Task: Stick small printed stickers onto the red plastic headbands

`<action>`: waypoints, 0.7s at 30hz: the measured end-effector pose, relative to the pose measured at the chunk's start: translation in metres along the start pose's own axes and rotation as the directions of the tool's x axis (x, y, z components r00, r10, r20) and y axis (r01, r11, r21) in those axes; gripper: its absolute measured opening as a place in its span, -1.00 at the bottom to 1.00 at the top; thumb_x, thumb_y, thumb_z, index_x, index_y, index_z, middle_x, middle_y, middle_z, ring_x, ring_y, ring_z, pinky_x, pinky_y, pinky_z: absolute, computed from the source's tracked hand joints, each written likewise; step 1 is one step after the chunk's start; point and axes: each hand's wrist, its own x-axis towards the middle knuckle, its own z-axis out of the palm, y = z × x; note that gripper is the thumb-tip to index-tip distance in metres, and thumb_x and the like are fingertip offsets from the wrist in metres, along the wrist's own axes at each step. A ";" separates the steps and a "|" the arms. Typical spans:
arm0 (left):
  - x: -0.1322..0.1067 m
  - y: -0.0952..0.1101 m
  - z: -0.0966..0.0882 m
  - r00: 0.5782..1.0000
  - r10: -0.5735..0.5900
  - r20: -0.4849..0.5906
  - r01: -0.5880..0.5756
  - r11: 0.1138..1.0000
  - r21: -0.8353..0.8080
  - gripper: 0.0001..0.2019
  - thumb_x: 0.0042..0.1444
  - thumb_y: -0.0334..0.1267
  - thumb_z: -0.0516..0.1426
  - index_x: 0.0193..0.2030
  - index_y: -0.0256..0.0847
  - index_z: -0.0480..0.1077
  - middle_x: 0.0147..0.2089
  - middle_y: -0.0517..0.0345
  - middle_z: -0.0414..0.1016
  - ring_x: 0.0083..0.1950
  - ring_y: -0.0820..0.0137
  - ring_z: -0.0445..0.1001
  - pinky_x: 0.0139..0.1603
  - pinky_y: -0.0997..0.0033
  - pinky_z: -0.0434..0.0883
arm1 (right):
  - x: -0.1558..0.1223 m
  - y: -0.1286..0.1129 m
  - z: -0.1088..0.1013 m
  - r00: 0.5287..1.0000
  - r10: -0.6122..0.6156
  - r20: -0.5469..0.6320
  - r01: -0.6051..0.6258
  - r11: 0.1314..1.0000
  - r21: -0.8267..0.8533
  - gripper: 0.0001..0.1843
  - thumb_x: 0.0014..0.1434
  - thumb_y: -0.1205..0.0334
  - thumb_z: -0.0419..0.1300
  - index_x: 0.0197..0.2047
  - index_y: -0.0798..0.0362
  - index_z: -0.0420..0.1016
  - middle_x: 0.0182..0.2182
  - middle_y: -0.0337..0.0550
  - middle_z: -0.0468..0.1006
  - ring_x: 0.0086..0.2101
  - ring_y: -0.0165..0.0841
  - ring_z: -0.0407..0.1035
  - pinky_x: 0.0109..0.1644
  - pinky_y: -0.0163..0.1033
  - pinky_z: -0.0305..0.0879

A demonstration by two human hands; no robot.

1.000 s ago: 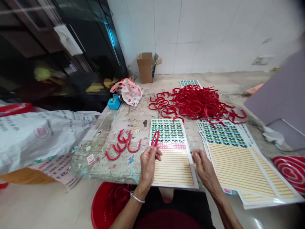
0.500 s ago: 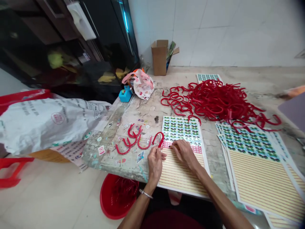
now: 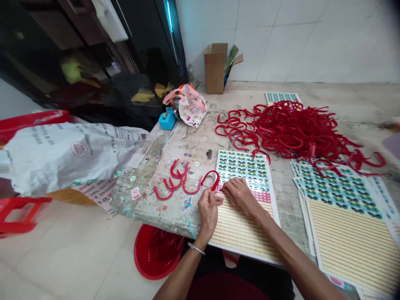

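Observation:
My left hand (image 3: pixel 208 210) is closed on a red plastic hook (image 3: pixel 211 178), held upright at the left edge of a sticker sheet (image 3: pixel 246 200). My right hand (image 3: pixel 239 195) rests on that sheet beside the hook, its fingertips pinched at the pink sticker row; what they hold is too small to make out. Several red hooks (image 3: pixel 176 181) lie on the worn table (image 3: pixel 187 141) just left of my hands. A big heap of red hooks (image 3: pixel 290 131) sits further back on the right.
More sticker sheets (image 3: pixel 340 208) are stacked at the right. A cardboard box (image 3: pixel 216 68) stands by the wall, with a pink bag (image 3: pixel 189 108) and a blue item (image 3: pixel 166 119) near it. A red basin (image 3: pixel 156 252) sits under the table, a white sack (image 3: pixel 65 154) at the left.
My right hand has moved left from the sheet's right edge to the pink sticker row beside the hook. The left hand carried the hook slightly left. The view has swung to the left.

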 end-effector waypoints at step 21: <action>0.000 -0.005 0.001 0.998 0.060 -0.005 -0.059 0.995 0.082 -0.73 0.15 -0.09 -0.01 -0.22 -0.26 0.33 -0.46 0.13 0.47 -0.41 0.39 0.52 -0.36 0.40 0.50 | -0.001 0.010 0.009 0.999 -0.005 -0.043 0.008 0.998 0.065 -0.80 0.24 0.26 -0.05 -0.33 0.09 0.34 -0.40 -0.08 0.39 -0.31 -0.29 0.18 -0.19 -0.18 0.01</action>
